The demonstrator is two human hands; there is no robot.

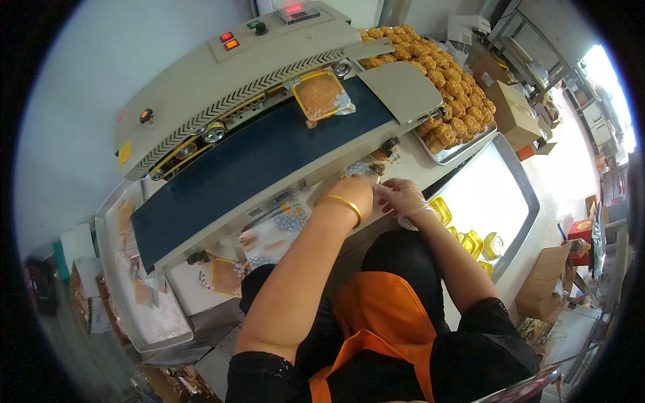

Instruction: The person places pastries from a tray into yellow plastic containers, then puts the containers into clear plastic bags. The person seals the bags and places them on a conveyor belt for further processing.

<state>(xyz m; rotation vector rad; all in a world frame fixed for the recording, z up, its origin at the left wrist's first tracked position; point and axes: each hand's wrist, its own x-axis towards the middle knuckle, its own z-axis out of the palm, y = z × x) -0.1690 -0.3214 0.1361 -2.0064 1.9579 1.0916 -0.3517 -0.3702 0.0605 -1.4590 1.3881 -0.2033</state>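
My left hand (355, 194), with a gold bangle at its wrist, is at a small clear and blue-patterned plastic bag (357, 170) below the belt sealing machine. Its fingertips are hidden. My right hand (400, 196), in a clear plastic glove, meets it at the bag's edge, thumb and fingers drawn together. A small dark crumbly heap (377, 169) lies just beyond the fingers. On the machine's dark blue conveyor belt (262, 148), a bagged brown pastry in a yellow tray (320, 94) sits against the sealing rollers. More patterned bags (282, 229) lie between the machine and my left forearm.
Swirled golden pastries (453, 95) are heaped on a metal tray behind the machine's right end. A large metal tray (529, 194) at right holds several yellow plastic trays (472, 244). Another metal tray (161, 322) with packets is at left. Cardboard boxes (514, 113) stand at the right.
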